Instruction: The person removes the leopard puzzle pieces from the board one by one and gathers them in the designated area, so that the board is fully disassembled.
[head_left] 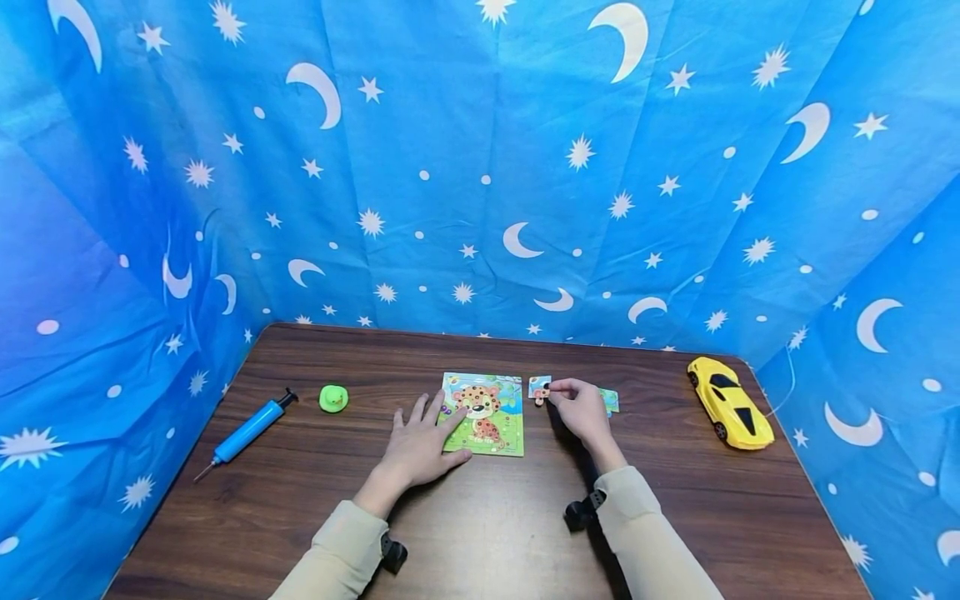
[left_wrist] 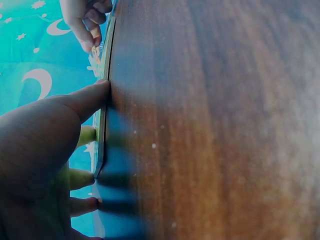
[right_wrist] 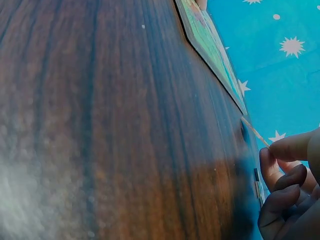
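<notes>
A square puzzle (head_left: 498, 437) with a spotted leopard cub picture lies on the table. My left hand (head_left: 423, 446) rests with spread fingers on its left side and lower edge; in the left wrist view the thumb (left_wrist: 92, 97) touches the board's edge. Just right of the board, my right hand (head_left: 583, 414) pinches a small puzzle piece (head_left: 538, 388) between thumb and fingertips. The right wrist view shows that piece (right_wrist: 256, 132) tilted, its far edge near the board's corner. Beyond the right hand lies another puzzle piece (head_left: 611, 400), green and blue, partly covered by the hand.
A blue hand pump (head_left: 251, 431) with a thin needle lies at the left, beside a green rubber duck (head_left: 333, 398). At the right stands a yellow toy car (head_left: 729, 403). Blue cloth (head_left: 420, 167) with moons and stars surrounds the wooden table (head_left: 487, 533).
</notes>
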